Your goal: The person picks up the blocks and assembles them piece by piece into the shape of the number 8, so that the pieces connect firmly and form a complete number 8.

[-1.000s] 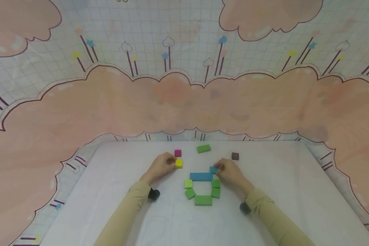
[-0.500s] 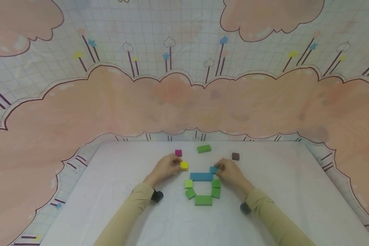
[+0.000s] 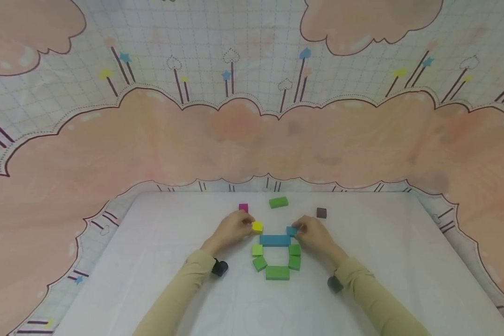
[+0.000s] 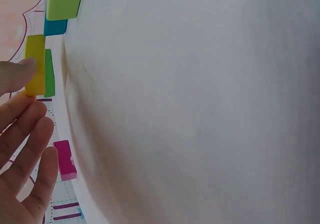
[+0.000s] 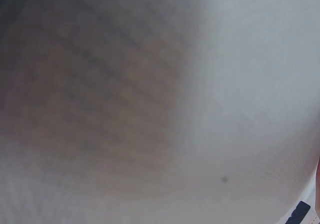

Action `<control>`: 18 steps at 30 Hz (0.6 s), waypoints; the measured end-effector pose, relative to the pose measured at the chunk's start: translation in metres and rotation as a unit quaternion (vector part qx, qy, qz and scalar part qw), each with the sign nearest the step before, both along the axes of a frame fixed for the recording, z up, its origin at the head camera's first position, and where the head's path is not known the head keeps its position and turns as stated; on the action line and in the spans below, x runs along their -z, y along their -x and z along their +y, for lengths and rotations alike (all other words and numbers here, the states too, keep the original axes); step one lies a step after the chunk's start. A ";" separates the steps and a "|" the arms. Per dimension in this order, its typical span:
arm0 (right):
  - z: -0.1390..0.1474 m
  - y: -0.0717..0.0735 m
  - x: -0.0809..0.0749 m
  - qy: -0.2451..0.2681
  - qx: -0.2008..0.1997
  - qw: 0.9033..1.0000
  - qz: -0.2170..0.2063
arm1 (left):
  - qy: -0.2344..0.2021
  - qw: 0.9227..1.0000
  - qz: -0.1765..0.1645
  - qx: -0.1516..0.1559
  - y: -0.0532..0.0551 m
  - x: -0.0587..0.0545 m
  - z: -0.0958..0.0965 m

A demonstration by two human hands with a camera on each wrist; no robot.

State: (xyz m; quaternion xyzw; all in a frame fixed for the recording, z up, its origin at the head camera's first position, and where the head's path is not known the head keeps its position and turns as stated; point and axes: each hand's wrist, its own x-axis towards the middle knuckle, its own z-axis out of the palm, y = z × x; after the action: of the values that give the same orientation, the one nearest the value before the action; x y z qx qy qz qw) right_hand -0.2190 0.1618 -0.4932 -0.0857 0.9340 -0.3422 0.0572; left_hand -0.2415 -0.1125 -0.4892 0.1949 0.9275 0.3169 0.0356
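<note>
Between thumb and forefinger my left hand (image 3: 231, 229) pinches a yellow block (image 3: 257, 227), just above the left end of a long blue block (image 3: 275, 241). In the left wrist view the other fingers of that hand spread loosely below the yellow block. At the long block's right end, my right hand (image 3: 316, 236) pinches a small blue block (image 3: 291, 231). Below the long block, a light green block (image 3: 257, 250), several green blocks and a longer green block (image 3: 277, 273) form a rounded outline. The right wrist view is mostly blur and white surface.
Toward the back of the white table (image 3: 361, 210) lie a magenta block (image 3: 243, 207), a loose green block (image 3: 278, 202) and a dark brown block (image 3: 321, 213). A patterned cloth (image 3: 252, 140) hangs behind the table.
My left hand has carried the yellow block to the right, from near the magenta block to the long blue block's left end. The right hand has stayed in place at the small blue block.
</note>
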 end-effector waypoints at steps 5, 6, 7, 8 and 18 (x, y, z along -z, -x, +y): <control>-0.001 0.000 0.000 0.001 -0.001 1.000 0.000 | 0.006 1.000 -0.007 0.000 -0.001 0.001 0.001; -0.001 0.000 0.000 0.001 -0.002 1.000 0.001 | 0.006 1.000 -0.010 0.001 -0.001 0.001 0.002; -0.001 0.000 0.000 0.002 -0.002 1.000 0.001 | 0.005 1.000 -0.012 0.001 -0.002 0.001 0.002; -0.001 0.001 0.000 0.003 -0.002 1.000 0.002 | 0.006 1.000 -0.015 0.002 -0.002 0.001 0.002; 0.000 0.000 0.000 0.005 0.001 1.000 0.000 | 0.034 0.999 -0.007 0.023 -0.002 0.003 0.002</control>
State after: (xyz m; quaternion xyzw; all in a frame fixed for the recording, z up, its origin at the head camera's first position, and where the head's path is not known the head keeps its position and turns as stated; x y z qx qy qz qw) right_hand -0.2189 0.1615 -0.4929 -0.0853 0.9323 -0.3469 0.0567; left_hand -0.2393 -0.1102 -0.4922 0.2127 0.9329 0.2853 0.0560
